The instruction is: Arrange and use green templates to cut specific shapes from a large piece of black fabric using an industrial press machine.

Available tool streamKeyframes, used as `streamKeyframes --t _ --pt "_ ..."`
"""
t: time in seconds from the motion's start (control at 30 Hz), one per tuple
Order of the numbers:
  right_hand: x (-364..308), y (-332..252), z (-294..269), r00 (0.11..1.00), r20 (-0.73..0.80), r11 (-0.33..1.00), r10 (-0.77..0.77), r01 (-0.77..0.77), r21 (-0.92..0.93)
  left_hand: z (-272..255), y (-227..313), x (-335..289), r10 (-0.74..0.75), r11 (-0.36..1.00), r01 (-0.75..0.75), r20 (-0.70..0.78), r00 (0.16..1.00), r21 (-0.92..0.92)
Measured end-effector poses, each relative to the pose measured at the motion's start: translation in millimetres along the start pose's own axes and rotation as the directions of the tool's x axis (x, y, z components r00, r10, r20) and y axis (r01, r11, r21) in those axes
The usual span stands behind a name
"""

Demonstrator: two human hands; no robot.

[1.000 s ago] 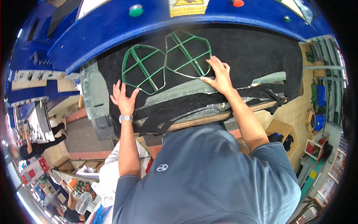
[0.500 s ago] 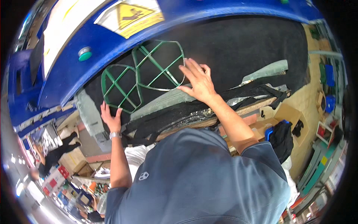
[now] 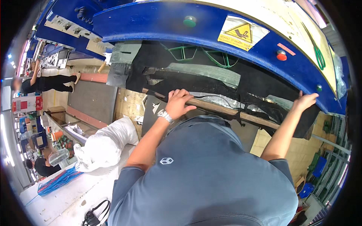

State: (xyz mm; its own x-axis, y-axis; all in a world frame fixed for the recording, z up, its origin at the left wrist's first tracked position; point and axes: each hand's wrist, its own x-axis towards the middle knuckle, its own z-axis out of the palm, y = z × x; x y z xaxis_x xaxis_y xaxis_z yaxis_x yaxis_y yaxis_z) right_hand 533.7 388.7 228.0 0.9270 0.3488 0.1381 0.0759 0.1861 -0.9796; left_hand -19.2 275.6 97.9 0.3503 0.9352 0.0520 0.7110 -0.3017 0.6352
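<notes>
Two green metal cutting dies [image 3: 181, 54] lie on a black sheet [image 3: 151, 56], partly hidden under the blue machine beam [image 3: 151, 20]. My left hand [image 3: 178, 105] rests at the near wooden edge bar [image 3: 222, 108], thumb stretched out and fingers bent over it. At the far right, my right hand [image 3: 306, 101] is by the beam's lower edge, close below a green button [image 3: 319, 87]. Its thumb stands apart from its fingers, and I see nothing held in it. Torn strips and grey-green patches show along the sheet's near side.
The beam carries another green button [image 3: 189, 21], a red button [image 3: 281, 55] and a yellow warning label [image 3: 241, 32]. Green-handled scissors [image 3: 319, 56] lie on top. At left are a white sack [image 3: 109, 145], a blue cord bundle [image 3: 58, 182] and a person [image 3: 45, 83].
My hands have left the green dies; the left is now at the wooden bar, the right beside the beam. The view has turned, and the beam now covers part of the dies.
</notes>
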Motion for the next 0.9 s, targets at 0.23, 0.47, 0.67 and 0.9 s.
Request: streamKeyframes --t 0.23,0.47,0.67,0.9 --pt "73.9 -6.3 49.2 0.953 0.190 0.971 0.236 -0.237 -0.018 12.0 -20.5 63.2 0.118 0.968 -0.073 -0.181 0.976 0.239" --pt "3.0 84.8 -32.9 0.729 0.684 0.908 0.012 0.279 -0.313 -4.4 -9.4 133.7 0.067 0.959 -0.009 -0.194 0.979 0.284" --pt "-133.1 44.6 -12.6 0.403 0.894 0.274 0.193 0.853 -0.444 -10.1 -5.7 139.1 -0.013 0.970 0.050 -0.154 0.988 0.240" --pt "-123.1 55.3 0.2 0.405 0.884 0.264 0.233 0.849 -0.458 -5.1 -6.8 149.1 -0.036 0.974 0.065 -0.134 0.990 0.219"
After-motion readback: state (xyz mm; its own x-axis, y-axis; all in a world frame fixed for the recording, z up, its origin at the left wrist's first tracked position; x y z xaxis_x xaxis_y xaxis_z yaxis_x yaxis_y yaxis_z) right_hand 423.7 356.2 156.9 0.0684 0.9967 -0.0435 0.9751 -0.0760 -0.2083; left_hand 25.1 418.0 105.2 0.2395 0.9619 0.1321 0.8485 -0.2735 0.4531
